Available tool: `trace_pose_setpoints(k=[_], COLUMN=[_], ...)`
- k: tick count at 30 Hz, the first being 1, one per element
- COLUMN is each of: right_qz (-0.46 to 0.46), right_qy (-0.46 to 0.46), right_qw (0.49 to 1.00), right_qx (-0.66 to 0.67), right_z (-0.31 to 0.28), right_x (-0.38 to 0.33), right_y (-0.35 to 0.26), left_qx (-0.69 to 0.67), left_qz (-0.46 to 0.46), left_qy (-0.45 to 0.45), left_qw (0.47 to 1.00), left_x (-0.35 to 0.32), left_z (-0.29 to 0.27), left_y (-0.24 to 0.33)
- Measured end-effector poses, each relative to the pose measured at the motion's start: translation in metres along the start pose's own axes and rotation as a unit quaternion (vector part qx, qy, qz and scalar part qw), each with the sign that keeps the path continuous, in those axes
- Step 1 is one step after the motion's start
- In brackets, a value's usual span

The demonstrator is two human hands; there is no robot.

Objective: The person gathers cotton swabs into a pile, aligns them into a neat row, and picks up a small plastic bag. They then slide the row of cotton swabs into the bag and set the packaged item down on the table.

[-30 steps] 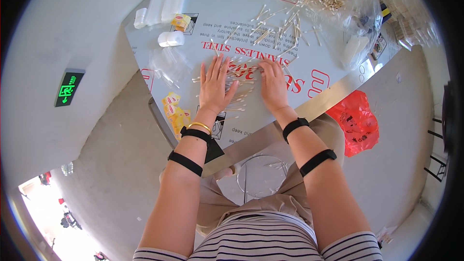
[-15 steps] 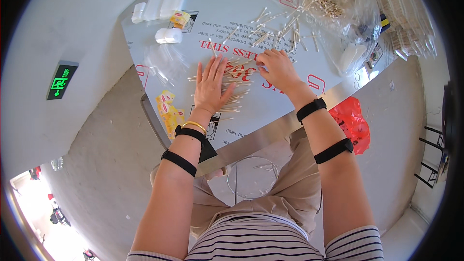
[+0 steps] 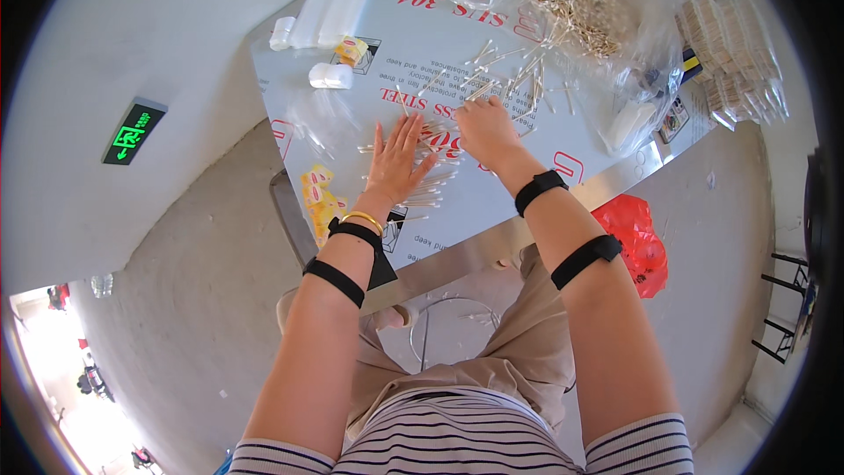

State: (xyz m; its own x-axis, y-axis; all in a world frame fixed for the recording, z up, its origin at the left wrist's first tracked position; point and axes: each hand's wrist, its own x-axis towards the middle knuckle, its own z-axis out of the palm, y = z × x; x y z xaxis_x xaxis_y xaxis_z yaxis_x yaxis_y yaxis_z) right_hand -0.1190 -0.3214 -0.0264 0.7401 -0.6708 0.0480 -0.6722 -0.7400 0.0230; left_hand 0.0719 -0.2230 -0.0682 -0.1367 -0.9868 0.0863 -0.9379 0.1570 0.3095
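Near the table's (image 3: 462, 222) front edge, swabs (image 3: 431, 183) lie heaped

From afar I read this step as gathering: the left hand (image 3: 396, 165), fingers spread, covers part of the heap; the right hand (image 3: 486, 132) curls beside it, any grip hidden from me. Long axes run mostly left-right, aslant to that edge, white tips rightward. I judge the next move needs light aligning.

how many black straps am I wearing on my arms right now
4: left wrist strap, left forearm strap nearer the elbow, right wrist strap and right forearm strap nearer the elbow. Striped sleeves could hide more.
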Motion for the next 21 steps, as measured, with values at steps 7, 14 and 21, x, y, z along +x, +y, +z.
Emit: trace_pose_setpoints(k=[7, 14, 21], right_qz=[0.298, 0.387, 0.411], right_qy=[0.037, 0.172, 0.258], right_qw=[0.774, 0.499, 0.548], right_qx=[0.557, 0.756, 0.681], right_z=[-0.006, -0.059, -0.084], right_x=[-0.04, -0.156, -0.332], right_y=[0.031, 0.027, 0.012], left_qx=[-0.203, -0.418, -0.535], left_qz=[-0.093, -0.3, -0.331], left_qy=[0.144, 0.294, 0.188], left_qw=[0.964, 0.805, 0.754], left_x=[0.016, 0.009, -0.071], left_z=[-0.015, -0.062, -0.078], left_y=[-0.006, -0.007, 0.039])
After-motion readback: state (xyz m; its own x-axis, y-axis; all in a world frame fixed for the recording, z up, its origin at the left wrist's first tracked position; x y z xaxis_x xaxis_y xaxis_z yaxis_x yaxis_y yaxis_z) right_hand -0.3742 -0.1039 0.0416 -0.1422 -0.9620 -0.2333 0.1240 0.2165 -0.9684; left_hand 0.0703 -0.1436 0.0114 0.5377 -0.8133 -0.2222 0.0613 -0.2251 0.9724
